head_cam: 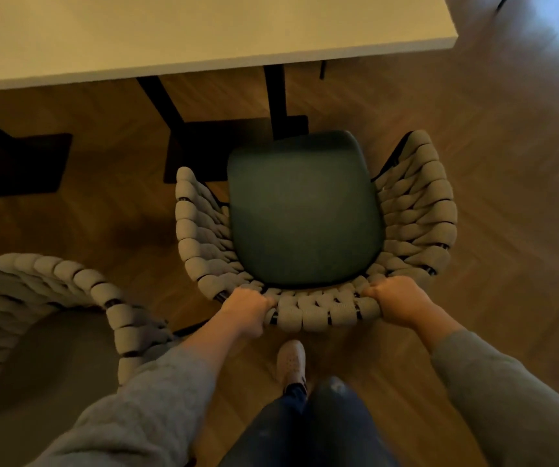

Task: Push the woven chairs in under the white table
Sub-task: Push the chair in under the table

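Woven chair, chunky rope, rounded back

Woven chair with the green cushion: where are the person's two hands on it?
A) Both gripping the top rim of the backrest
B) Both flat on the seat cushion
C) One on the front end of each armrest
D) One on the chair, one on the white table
A: the left hand and the right hand each curl round the top backrest rim of the woven chair, set apart.
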Motion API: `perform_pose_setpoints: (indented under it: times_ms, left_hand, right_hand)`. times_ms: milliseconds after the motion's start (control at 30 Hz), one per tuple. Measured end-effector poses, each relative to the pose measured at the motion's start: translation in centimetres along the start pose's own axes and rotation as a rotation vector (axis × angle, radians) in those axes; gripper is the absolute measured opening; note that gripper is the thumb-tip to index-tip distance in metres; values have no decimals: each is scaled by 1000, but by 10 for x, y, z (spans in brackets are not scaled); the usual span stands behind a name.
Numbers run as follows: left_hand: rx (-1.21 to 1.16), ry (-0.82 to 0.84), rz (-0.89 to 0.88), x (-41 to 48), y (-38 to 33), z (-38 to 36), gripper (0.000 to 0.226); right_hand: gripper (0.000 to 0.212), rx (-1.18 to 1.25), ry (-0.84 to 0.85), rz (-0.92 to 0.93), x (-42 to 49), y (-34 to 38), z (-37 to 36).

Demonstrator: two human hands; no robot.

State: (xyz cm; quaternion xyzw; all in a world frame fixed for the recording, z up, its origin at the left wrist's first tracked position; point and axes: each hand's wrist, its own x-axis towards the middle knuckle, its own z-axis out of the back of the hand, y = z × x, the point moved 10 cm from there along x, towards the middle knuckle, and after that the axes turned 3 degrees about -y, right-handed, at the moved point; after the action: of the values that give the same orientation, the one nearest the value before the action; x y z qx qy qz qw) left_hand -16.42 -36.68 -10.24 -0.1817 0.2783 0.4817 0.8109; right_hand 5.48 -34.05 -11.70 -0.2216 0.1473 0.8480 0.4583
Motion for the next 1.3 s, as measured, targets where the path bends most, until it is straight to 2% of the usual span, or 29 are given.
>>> perform_pose_setpoints:
  times_ms: [267,433,633,1100,1300]
  left_hand:
    - [-42,17,12,43,29,45,23]
    - [-51,3,3,67,45,77,29]
    - [-62,28,13,99,84,101,22]
    - [20,75,155,149,168,136,34]
    - [107,73,210,163,186,154,64]
  right_hand:
    - [32,11,-7,4,48,-35,33]
    - [32,22,-11,4,72,-63,54]
    - [30,52,-28,-9,112,-74,82]
    - [34,93,2,6,197,-87,118]
    - [33,117,6,-28,217,-98,133]
